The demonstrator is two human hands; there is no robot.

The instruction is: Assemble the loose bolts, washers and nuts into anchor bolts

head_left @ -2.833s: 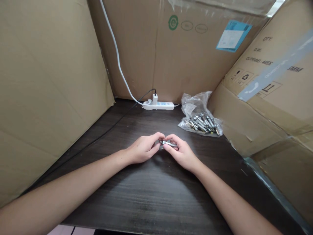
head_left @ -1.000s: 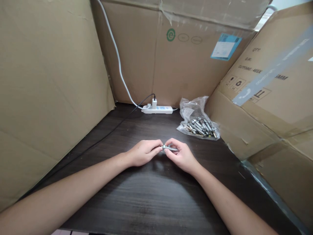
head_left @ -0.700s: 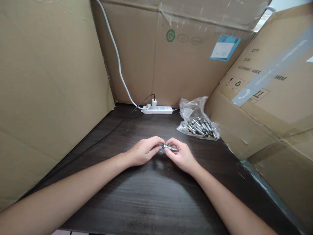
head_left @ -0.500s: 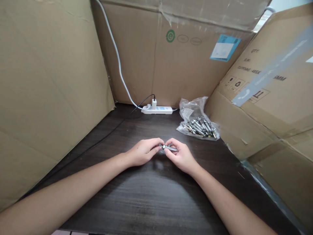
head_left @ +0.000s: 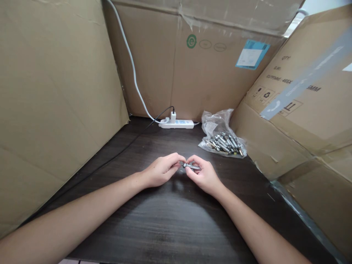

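Above the middle of the dark table, my two hands meet at a silvery metal expansion bolt. My right hand pinches its sleeve between thumb and fingers, with the shank pointing toward the palm. At the other end, the fingers and thumb of my left hand close around the nut and threaded tip. The left fingertips partly cover that end. Beyond my right hand lies a clear plastic bag with several similar bolts in it.
A white power strip with a plugged-in adapter sits at the back. Its white cord climbs the rear cardboard, while a black cable runs along the left. Cardboard boxes wall in the dark wooden table.
The left index finger has shifted slightly rightward over the nut, and the nut looks turned. The right hand keeps its hold, and the bag has not moved.
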